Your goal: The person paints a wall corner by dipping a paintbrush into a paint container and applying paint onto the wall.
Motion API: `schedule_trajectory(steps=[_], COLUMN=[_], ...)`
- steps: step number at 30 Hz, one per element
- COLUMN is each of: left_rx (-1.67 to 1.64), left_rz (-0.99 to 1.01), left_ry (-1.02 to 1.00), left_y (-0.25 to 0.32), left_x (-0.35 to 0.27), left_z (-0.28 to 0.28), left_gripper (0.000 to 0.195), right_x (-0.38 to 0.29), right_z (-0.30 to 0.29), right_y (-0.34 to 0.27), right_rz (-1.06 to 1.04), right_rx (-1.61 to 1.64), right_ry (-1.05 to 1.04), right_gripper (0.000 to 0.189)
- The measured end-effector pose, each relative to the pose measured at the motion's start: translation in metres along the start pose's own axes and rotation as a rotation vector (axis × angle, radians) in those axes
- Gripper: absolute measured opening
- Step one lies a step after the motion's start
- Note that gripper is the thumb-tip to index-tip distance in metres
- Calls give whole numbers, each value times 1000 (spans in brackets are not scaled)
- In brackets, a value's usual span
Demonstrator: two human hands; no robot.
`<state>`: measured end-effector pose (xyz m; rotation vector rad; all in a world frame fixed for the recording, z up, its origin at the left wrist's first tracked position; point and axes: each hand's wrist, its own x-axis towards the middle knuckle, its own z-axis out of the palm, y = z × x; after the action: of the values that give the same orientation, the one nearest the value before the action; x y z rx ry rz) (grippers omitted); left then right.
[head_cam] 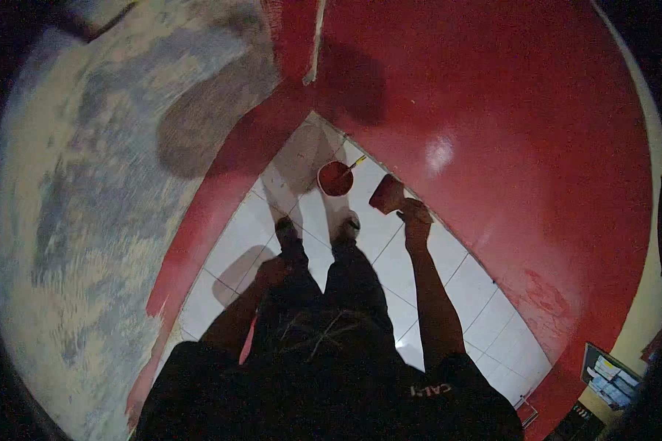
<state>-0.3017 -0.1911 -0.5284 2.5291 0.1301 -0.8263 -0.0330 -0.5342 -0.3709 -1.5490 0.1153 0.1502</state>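
Note:
In my right hand [417,216] is a broad, dark red tool, perhaps a wide paintbrush or small paint pad [387,194], held low near the foot of the red wall [507,138]. A round paint container [335,178] with dark red contents stands on the white tiles ahead of my feet. A brush with a yellow handle tip [360,160] leans on its rim. My left hand [276,270] hangs by my left thigh, dark and hard to make out; whether it holds anything I cannot tell.
The left wall [110,182] is patchy grey and cream, with a red painted band [198,220] along its bottom. Both walls meet in a corner beyond the container. White floor tiles [391,264] lie underfoot. At the lower right stands an open box or case [612,380] with pale items.

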Motion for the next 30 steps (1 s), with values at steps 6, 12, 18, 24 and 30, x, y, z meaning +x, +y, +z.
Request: schedule_trajectory(steps=[6,12,18,24,30], left_rx=[-290,-115,-155,-155,-176], left_rz=[-311,-232,-431,-605,-450], left_ry=[-120,166,24,-152,43], left_y=[72,62,67,55,62], left_x=[23,19,21,12,20], left_z=[20,58,58,38,62], left_gripper=[54,71,76,76,78], right_x=[77,137,164,133,155], right_z=[-8,57,70,104,68], right_y=[176,320,413,453,490], right_rz=[-4,-174,1,177,265], right_rx=[101,-435,-727,-641,-539], right_ry=[4,-97,-56,-83,-5], right_gripper=[14,7,12,58,66])
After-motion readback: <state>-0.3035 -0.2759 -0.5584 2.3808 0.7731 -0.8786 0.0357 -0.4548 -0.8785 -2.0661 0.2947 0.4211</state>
